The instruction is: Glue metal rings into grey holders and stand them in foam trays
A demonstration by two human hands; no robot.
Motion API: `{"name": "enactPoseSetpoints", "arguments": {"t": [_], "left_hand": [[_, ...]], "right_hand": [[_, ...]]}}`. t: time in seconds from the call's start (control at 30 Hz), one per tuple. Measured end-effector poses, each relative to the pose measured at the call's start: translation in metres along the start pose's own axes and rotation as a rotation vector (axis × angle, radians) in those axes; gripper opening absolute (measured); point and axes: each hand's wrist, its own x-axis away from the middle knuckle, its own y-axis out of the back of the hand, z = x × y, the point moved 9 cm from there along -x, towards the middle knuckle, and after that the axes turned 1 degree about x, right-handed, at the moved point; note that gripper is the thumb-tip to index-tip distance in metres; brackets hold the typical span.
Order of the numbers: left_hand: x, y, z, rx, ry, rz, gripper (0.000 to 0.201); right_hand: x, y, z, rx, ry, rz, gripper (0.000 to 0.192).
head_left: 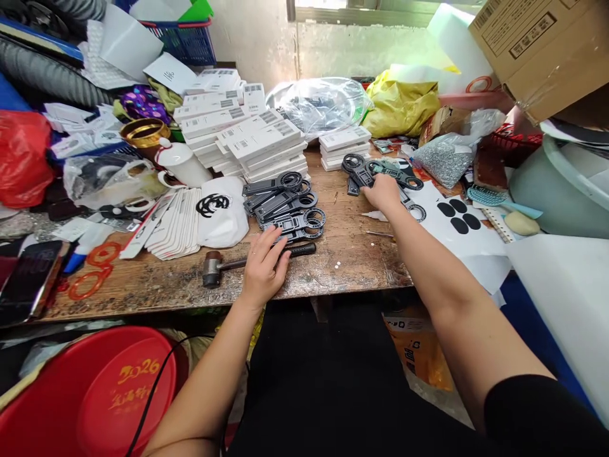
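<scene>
My left hand (265, 265) rests with fingers spread over the handle of a hammer (223, 265), its fingertips at the edge of a grey plastic part with a ring end (299, 223). More of these ring-ended parts lie in a loose pile just behind it. My right hand (384, 192) reaches to a second pile of the same parts (356, 166), its fingers bent down and closed on one; the fingertips are partly hidden. Beside that forearm, a screwdriver (379, 235) and a white pointed nozzle (375, 216) lie on the wooden table (342, 273).
White boxes (266, 143) stand stacked at the back. Left of the parts are black rings on a white bag (221, 222) and a fanned row of white cards (174, 228). At right lie black oval pads on white paper (459, 214) and a bag of small metal pieces (447, 155).
</scene>
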Motion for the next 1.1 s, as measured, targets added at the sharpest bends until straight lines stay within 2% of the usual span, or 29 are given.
{"name": "enactPoseSetpoints", "arguments": {"t": [0.07, 0.13, 0.2, 0.27, 0.33, 0.43, 0.5, 0.6, 0.67, 0.77, 0.8, 0.87, 0.93, 1.0, 1.1], "left_hand": [[-0.003, 0.002, -0.009, 0.102, 0.050, -0.027, 0.026], [-0.008, -0.007, -0.015, 0.287, 0.188, -0.018, 0.029], [-0.010, -0.031, -0.020, 0.575, 0.389, 0.036, 0.038], [-0.009, -0.063, -0.030, 0.863, 0.567, 0.132, 0.052], [-0.007, -0.088, -0.042, 1.045, 0.665, 0.220, 0.062], [-0.001, -0.106, -0.052, 1.135, 0.710, 0.295, 0.064], [0.005, -0.109, -0.053, 1.136, 0.734, 0.311, 0.064], [0.012, -0.107, -0.049, 1.161, 0.818, 0.280, 0.065], [0.016, -0.106, -0.048, 1.246, 0.903, 0.240, 0.063], [0.019, -0.105, -0.054, 1.393, 0.992, 0.217, 0.055], [0.021, -0.104, -0.056, 1.415, 1.002, 0.217, 0.053], [0.024, -0.101, -0.058, 1.407, 1.010, 0.214, 0.052], [0.030, -0.097, -0.058, 1.361, 1.018, 0.225, 0.051], [0.035, -0.095, -0.060, 1.301, 1.005, 0.309, 0.051], [0.039, -0.092, -0.064, 1.180, 0.929, 0.470, 0.052]], "right_hand": [[0.010, -0.001, 0.007, -0.058, 0.019, 0.014, 0.028], [0.030, -0.009, 0.018, -0.152, 0.048, 0.074, 0.031], [0.058, -0.024, 0.029, -0.291, 0.077, 0.172, 0.029], [0.088, -0.041, 0.037, -0.417, 0.083, 0.257, 0.030], [0.108, -0.052, 0.037, -0.379, 0.064, 0.259, 0.031], [0.117, -0.052, 0.029, -0.121, 0.051, 0.150, 0.031], [0.118, -0.044, 0.027, -0.056, 0.073, 0.075, 0.033], [0.130, -0.026, 0.030, -0.207, 0.122, -0.006, 0.038], [0.152, -0.024, 0.036, -0.460, 0.127, 0.088, 0.043], [0.202, -0.035, 0.055, -0.839, 0.123, 0.400, 0.047], [0.217, -0.034, 0.060, -0.874, 0.142, 0.455, 0.044], [0.235, -0.023, 0.065, -0.792, 0.219, 0.425, 0.036], [0.236, -0.005, 0.060, -0.666, 0.276, 0.284, 0.036], [0.225, 0.008, 0.050, -0.679, 0.249, 0.204, 0.046], [0.206, 0.009, 0.038, -0.860, 0.113, 0.292, 0.048]]}}
